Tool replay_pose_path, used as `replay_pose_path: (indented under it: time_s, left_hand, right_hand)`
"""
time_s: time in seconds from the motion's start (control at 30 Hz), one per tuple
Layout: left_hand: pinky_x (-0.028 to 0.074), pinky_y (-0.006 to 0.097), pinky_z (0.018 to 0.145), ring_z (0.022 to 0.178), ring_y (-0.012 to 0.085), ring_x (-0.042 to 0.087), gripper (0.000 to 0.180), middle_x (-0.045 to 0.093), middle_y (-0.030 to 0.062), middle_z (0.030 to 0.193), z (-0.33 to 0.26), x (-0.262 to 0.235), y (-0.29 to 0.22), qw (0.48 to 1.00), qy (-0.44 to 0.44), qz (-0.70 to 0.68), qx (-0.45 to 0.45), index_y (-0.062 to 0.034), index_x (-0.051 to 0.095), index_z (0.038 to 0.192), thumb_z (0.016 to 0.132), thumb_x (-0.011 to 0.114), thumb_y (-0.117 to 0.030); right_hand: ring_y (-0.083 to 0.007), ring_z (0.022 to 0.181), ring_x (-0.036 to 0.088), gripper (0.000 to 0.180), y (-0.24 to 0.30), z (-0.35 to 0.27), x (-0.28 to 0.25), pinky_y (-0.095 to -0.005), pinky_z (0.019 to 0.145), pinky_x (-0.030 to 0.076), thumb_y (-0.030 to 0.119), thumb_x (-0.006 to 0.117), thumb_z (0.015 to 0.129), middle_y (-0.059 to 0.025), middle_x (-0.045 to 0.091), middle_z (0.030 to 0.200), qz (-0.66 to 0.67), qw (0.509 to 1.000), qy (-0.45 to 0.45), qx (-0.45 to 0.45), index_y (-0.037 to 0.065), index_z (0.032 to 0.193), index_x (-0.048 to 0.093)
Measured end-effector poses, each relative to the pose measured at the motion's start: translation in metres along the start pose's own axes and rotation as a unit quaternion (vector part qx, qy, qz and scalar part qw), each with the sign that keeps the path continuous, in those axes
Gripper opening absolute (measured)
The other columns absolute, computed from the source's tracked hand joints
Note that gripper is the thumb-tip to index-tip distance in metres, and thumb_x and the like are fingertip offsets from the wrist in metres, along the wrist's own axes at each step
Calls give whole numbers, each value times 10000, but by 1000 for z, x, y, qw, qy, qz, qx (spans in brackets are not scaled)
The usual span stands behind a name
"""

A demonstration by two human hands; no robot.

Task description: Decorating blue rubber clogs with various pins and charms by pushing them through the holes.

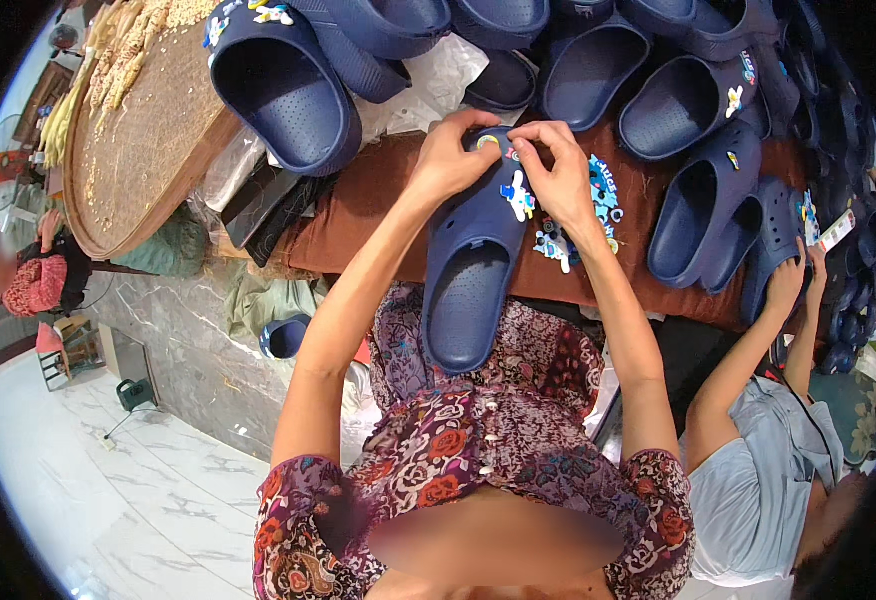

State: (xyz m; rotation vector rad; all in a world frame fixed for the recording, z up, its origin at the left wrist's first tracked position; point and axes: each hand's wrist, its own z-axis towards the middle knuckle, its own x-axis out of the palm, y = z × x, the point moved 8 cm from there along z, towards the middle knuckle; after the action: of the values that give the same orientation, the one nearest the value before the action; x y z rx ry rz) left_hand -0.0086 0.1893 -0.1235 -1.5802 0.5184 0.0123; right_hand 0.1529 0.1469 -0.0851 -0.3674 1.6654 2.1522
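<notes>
A navy blue clog [468,250] lies toe-away in front of me, its heel over the table's near edge. My left hand [455,160] is closed on its toe from the left, thumb beside a round yellow-green charm [488,142]. My right hand [558,175] is closed at the toe's right side, with thumb and fingers bent against it; the fingertips are partly hidden. A white-and-blue cartoon charm [518,196] sits on the clog's upper. Loose blue charms [603,190] and white charms [555,245] lie on the brown cloth [358,225] to the right.
Many navy clogs [598,65] are heaped at the back and right. A round woven tray [148,150] with corn stands at the left, near a dark flat object [278,205]. On the right, a co-worker's hands [793,280] hold another clog [768,240]. A stone-faced side [188,350] drops to tiled floor.
</notes>
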Motion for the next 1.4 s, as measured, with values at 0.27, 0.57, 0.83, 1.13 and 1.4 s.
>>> replay_pose_path:
  time_s: [0.27,0.57,0.83,1.13,1.4]
  left_hand:
    - [489,323,982,1080,196,662,377,715,128,1182,-19,-4,-11,989,32,-136,-38,-7,703,1197,889,718,-224]
    - [476,265,966,1057,112,626,254,709,50,1149,-22,-8,-12,992,26,-124,29,-24,729,1157,969,693,-191]
    - [478,283,968,1055,128,633,235,726,65,1117,-24,-7,-8,987,5,-157,19,-10,733,1132,977,666,-175]
    - [467,267,971,1060,120,624,256,706,46,1171,-44,-27,4,985,-88,-147,20,-13,707,1210,997,634,-135]
    - [460,204,639,825,42,590,211,696,4,1060,-60,-39,30,973,-118,-191,-63,-31,693,1184,1007,601,-99]
  right_hand:
    - [-196,979,663,155,-5,-5,-8,-324,878,526,109,669,952,-91,653,1044,84,996,28,33,23,1073,717]
    - [-100,922,626,220,-32,-13,-25,-267,820,511,140,630,990,-28,708,1060,133,981,75,119,23,1168,685]
    - [-96,856,645,192,-36,-23,-67,-269,795,518,121,658,947,-21,728,981,43,992,29,118,31,1104,720]
    - [-151,772,637,214,-48,-43,-99,-302,759,516,106,704,871,-82,681,879,-136,982,27,126,20,1065,723]
    - [-248,817,658,173,-29,-33,-90,-369,767,521,138,721,871,-107,646,904,-135,987,7,84,50,1020,724]
